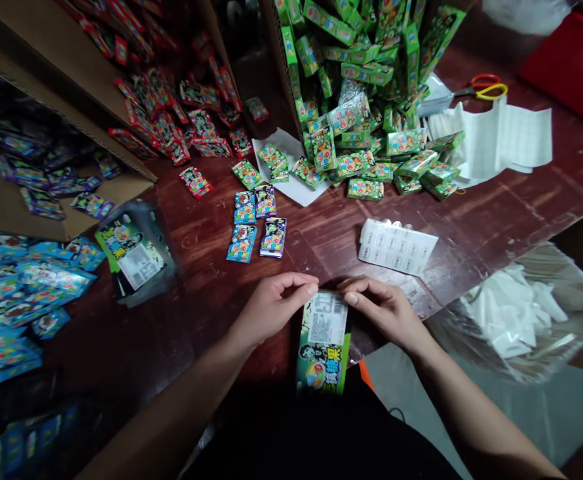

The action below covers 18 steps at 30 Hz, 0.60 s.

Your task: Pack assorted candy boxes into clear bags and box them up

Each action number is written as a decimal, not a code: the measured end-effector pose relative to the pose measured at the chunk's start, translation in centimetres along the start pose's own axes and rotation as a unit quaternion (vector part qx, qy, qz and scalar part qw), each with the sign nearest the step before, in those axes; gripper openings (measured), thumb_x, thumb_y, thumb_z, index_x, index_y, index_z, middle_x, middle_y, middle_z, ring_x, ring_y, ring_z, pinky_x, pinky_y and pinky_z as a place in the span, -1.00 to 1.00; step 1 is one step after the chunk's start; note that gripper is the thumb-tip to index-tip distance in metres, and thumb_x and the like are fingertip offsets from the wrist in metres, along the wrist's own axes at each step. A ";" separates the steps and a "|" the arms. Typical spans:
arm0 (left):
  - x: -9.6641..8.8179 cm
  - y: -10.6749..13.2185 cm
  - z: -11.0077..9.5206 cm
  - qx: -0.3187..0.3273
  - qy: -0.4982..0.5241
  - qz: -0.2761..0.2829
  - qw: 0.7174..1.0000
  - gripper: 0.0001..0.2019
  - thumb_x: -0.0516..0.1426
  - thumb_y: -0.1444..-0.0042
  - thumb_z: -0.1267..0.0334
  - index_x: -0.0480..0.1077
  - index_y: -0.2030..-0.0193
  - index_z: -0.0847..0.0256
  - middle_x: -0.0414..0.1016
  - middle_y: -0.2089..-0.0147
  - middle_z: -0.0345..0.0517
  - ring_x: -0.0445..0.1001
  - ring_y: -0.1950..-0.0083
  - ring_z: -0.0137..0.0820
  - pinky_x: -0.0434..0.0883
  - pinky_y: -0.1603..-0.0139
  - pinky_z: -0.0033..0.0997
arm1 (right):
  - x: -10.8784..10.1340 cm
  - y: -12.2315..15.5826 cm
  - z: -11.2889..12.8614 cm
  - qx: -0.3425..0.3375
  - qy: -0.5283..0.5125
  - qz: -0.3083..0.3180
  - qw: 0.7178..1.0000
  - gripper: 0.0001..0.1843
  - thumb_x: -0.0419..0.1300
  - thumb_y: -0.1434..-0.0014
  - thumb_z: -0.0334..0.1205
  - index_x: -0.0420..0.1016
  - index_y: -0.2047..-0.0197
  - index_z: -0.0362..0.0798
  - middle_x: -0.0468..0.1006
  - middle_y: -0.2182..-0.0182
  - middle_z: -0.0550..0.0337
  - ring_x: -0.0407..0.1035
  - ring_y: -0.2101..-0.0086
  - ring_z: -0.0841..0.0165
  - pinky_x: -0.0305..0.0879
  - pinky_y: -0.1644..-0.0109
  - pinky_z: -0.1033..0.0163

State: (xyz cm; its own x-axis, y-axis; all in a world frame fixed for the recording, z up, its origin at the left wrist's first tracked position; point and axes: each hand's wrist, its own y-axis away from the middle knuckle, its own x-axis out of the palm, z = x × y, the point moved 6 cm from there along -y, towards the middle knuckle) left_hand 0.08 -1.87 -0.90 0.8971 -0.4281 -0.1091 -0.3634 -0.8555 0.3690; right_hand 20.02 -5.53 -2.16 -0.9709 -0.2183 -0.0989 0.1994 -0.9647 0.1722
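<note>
A flat green-and-black printed pouch (321, 367) with a white label hangs over the table's near edge, its top end farthest from me. My left hand (279, 307) pinches its top left corner between thumb and finger. At the top right corner, my right hand (384, 308) is closed in the same way, thumb against the pouch edge. Just beyond my hands lie two blue packets (242, 243) and two purple packets (273, 237) in a small block. A sheet of round stickers (396, 248) rests beyond my right hand. Similar pouches (134, 250) are stacked to the left.
Green packets (364, 163) spill from a carton at the back, red packets (201, 140) from another. Purple packets (41, 200) and blue packets (21, 293) lie left. Scissors (484, 88) and paper sheets (516, 137) lie back right. A clear bag (561, 280) holds white scraps.
</note>
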 end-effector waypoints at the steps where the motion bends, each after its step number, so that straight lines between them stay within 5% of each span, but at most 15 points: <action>1: 0.2 -0.1 -0.2 0.001 -0.002 0.003 1.000 -0.80 0.24 -0.18 0.14 0.57 0.19 0.22 0.65 0.09 -0.03 0.59 0.06 -0.28 0.47 -0.03 -0.28 | -0.1 -0.1 0.0 0.027 -0.023 -0.005 0.999 -0.81 0.33 -0.26 -0.04 0.59 0.21 0.01 0.63 0.20 0.16 0.49 0.19 0.32 0.41 0.03 0.17; 4: 0.7 -0.8 -0.8 -0.005 -0.017 0.010 1.000 -0.87 0.27 -0.12 0.22 0.54 0.25 0.24 0.65 0.23 -0.08 0.60 0.19 -0.32 0.50 0.12 -0.34 | -0.1 -0.2 -0.7 0.110 -0.094 -0.023 0.989 -0.73 0.39 -0.17 0.00 0.56 0.25 -0.03 0.61 0.33 0.21 0.44 0.34 0.38 0.38 0.22 0.25; 9: 1.0 -1.8 -1.4 -0.005 -0.045 0.037 0.998 -0.84 0.25 -0.16 0.19 0.59 0.28 0.23 0.67 0.26 -0.07 0.61 0.23 -0.32 0.51 0.15 -0.35 | -0.7 0.0 -1.7 0.156 -0.153 -0.023 0.976 -0.73 0.43 -0.14 -0.01 0.62 0.28 -0.04 0.65 0.35 0.21 0.47 0.37 0.40 0.39 0.21 0.25; 14: 1.7 -1.4 -1.0 -0.020 -0.029 0.116 0.993 -0.73 0.34 -0.09 0.13 0.62 0.09 0.17 0.68 0.08 -0.05 0.64 0.11 -0.25 0.54 0.05 -0.28 | -2.0 1.2 -1.5 0.093 -0.094 -0.009 0.991 -0.80 0.34 -0.25 -0.04 0.70 0.23 0.02 0.69 0.19 0.14 0.55 0.19 0.29 0.45 0.03 0.15; 18: 2.3 -2.0 -1.1 0.017 -0.079 0.120 0.989 -0.82 0.31 -0.13 0.17 0.62 0.16 0.15 0.68 0.09 -0.05 0.63 0.09 -0.24 0.51 0.02 -0.25 | -2.9 2.4 0.1 -0.013 -0.024 0.030 0.999 -0.82 0.29 -0.30 -0.08 0.69 0.11 0.09 0.64 0.05 0.12 0.52 0.04 0.25 0.44 -0.08 0.09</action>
State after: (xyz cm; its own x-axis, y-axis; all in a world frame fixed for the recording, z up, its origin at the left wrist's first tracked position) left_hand 3.14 -0.86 -0.83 0.7344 -0.6581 -0.1663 -0.5716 -0.7317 0.3713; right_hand 23.29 -7.22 -1.38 -0.9623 -0.2688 -0.0427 0.2597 -0.9538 0.1512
